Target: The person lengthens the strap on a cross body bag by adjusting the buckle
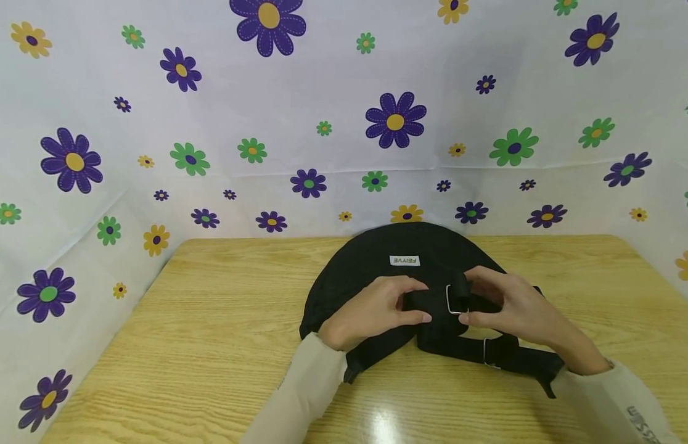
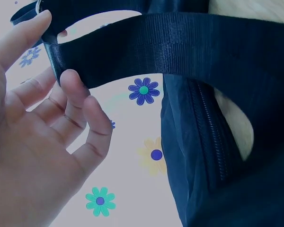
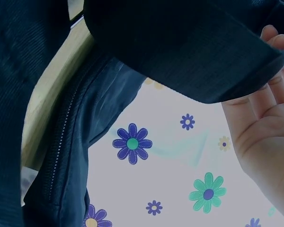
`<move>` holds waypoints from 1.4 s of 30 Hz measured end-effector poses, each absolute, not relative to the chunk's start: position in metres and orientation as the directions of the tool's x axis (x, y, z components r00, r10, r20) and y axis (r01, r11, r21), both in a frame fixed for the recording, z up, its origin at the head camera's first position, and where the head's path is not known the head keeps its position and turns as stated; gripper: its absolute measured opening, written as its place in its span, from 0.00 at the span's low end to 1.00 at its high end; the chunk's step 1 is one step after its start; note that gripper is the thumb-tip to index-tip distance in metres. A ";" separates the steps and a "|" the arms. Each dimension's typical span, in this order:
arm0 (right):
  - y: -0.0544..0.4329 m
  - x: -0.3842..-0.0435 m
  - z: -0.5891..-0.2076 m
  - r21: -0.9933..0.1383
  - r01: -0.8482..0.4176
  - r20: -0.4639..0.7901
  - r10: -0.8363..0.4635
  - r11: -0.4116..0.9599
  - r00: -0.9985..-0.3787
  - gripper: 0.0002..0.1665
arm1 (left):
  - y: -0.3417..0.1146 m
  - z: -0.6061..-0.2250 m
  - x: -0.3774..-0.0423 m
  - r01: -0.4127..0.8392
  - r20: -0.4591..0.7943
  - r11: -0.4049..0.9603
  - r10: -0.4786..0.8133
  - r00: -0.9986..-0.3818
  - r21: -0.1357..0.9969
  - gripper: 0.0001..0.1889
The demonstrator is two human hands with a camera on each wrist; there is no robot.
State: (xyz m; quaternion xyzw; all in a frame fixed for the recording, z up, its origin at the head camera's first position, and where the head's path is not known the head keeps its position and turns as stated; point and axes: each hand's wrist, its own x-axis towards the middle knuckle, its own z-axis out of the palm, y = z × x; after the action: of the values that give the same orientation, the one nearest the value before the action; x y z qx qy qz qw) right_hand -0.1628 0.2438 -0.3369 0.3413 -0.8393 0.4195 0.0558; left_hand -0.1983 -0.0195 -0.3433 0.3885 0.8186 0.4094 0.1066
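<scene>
A black half-moon bag (image 1: 360,271) lies on the table, its white label (image 1: 405,261) upside down to me. Above its lower edge, my left hand (image 1: 377,311) pinches the black webbing strap (image 1: 433,308) between thumb and fingers. My right hand (image 1: 518,308) holds a folded part of that strap just right of a square metal buckle (image 1: 449,301). In the left wrist view, the strap (image 2: 132,47) runs rightward from the fingers. The right wrist view shows fingers partly behind the webbing (image 3: 180,56), with the thumb hidden.
A second metal slider (image 1: 485,353) sits on the lower strap run, near the right forearm. The bag's zipper (image 2: 209,123) shows in the left wrist view. Beneath is a wooden table (image 1: 211,320); a flower-print cloth (image 1: 322,80) hangs behind it and at both sides.
</scene>
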 end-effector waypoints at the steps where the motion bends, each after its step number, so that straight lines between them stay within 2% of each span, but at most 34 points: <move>1: 0.245 -0.163 -0.337 -0.665 -0.618 0.378 -0.525 0.419 -0.763 0.24 | -0.020 -0.344 -0.198 0.550 0.143 0.364 0.724 -0.675 0.752 0.25; 8: 0.252 -0.161 -0.341 -0.672 -0.600 0.361 -0.516 0.434 -0.777 0.26 | -0.025 -0.343 -0.197 0.550 0.137 0.374 0.723 -0.677 0.746 0.25; 17: 0.263 -0.157 -0.341 -0.639 -0.555 0.325 -0.467 0.533 -0.822 0.28 | -0.032 -0.343 -0.196 0.546 0.114 0.398 0.724 -0.681 0.738 0.25; 25: 0.271 -0.153 -0.344 -0.655 -0.538 0.315 -0.455 0.531 -0.833 0.27 | -0.040 -0.343 -0.196 0.545 0.106 0.404 0.725 -0.680 0.735 0.20; 32: 0.276 -0.151 -0.347 -0.669 -0.559 0.313 -0.497 0.490 -0.810 0.26 | -0.046 -0.341 -0.195 0.531 0.076 0.443 0.712 -0.698 0.722 0.22; 42: 0.278 -0.153 -0.355 -0.644 -0.590 0.314 -0.535 0.487 -0.784 0.27 | -0.047 -0.343 -0.196 0.569 0.073 0.464 0.728 -0.682 0.679 0.21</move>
State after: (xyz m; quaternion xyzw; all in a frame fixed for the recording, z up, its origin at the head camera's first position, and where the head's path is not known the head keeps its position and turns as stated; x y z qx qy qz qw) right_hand -0.1528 0.2780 -0.3554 0.3266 -0.8616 0.3870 0.0356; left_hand -0.1964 -0.0470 -0.3427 0.3824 0.8479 0.3490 0.1141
